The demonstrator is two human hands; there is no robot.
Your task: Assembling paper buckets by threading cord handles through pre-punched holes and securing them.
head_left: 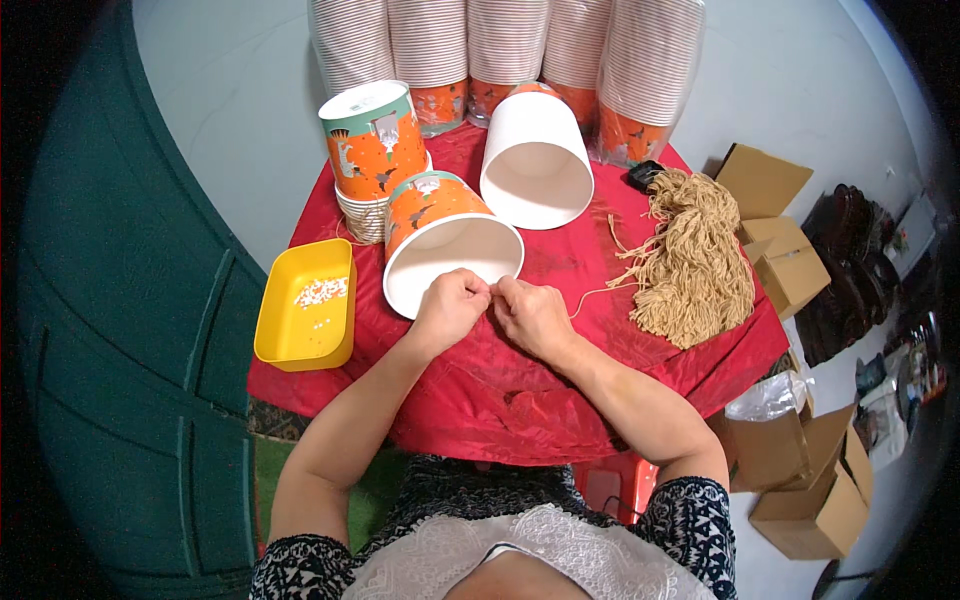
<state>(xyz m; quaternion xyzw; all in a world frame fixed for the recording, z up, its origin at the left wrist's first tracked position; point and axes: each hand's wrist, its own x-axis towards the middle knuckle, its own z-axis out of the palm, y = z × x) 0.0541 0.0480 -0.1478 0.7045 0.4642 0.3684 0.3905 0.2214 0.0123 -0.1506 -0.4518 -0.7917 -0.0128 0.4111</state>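
An orange patterned paper bucket point(430, 200) lies on its side, its white open mouth toward me. At the lower right of its rim both hands meet. My left hand point(452, 310) is closed, thumb and fingertips pinched together. Almost touching it, my right hand point(533, 316) is closed in a similar pinch. Whatever sits between the fingertips is too small to make out. A thin tan cord point(600, 291) runs from beside my right hand toward a bundle of tan cords point(690, 260) on the right.
A yellow tray point(345, 335) with small white and orange pieces stands left. Behind are a white-sided bucket point(530, 150) on its side, an upright orange bucket point(375, 160) and tall wrapped bucket stacks point(430, 50). Red cloth point(480, 410) covers the table; cardboard boxes point(815, 505) lie right.
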